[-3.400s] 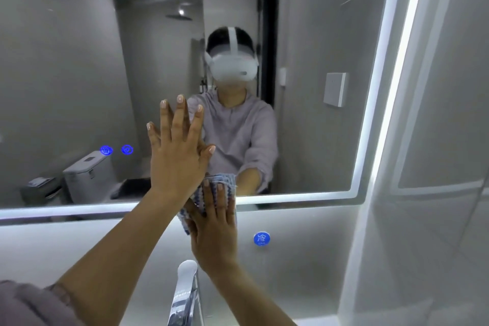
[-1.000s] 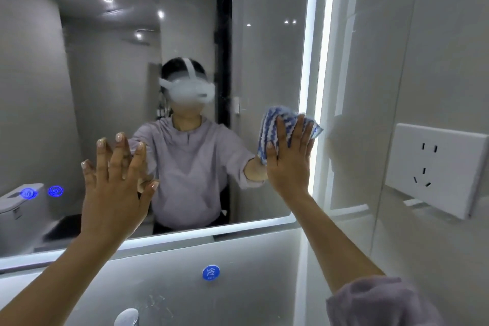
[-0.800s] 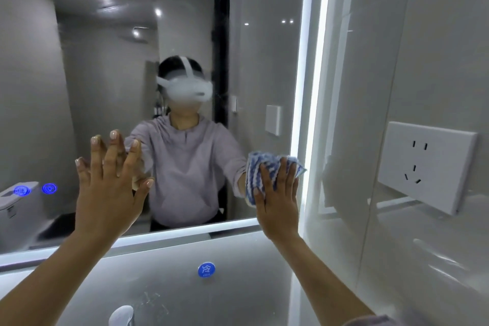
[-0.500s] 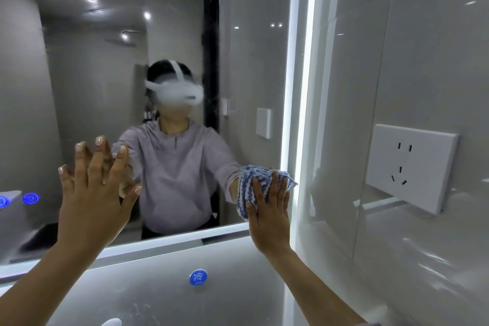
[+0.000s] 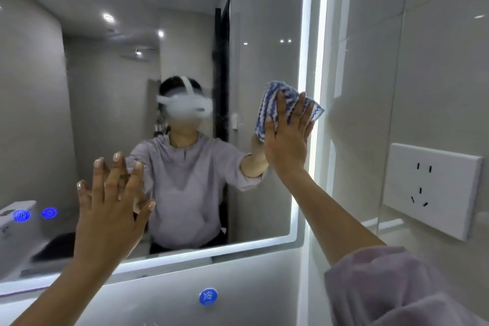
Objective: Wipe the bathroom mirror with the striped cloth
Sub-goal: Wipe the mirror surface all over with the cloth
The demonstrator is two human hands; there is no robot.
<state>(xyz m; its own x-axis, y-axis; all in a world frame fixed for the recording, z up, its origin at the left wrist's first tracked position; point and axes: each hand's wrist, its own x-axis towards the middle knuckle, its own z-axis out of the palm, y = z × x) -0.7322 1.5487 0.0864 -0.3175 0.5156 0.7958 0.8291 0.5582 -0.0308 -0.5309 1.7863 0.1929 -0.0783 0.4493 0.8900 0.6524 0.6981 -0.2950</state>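
Our right hand [image 5: 287, 137] presses the bunched blue-and-white striped cloth [image 5: 284, 103] flat-fingered on the glossy bathroom mirror [image 5: 111, 87], at its lit right edge strip. Our left hand [image 5: 111, 209], fingers spread, rests flat low on the mirror. White wall socket [image 5: 430, 190] right of the mirror.

I log this as a bathroom. An edge-lit mirror [image 5: 264, 34] fills 9 to 12 o'clock. Its reflection shows a toilet [image 5: 16, 219] at 8 o'clock and an overhead shower head [image 5: 140, 51] at 11. Glossy grey wall tiles [image 5: 436, 61] sit at 2, a white wall socket [image 5: 431, 190] at 4.
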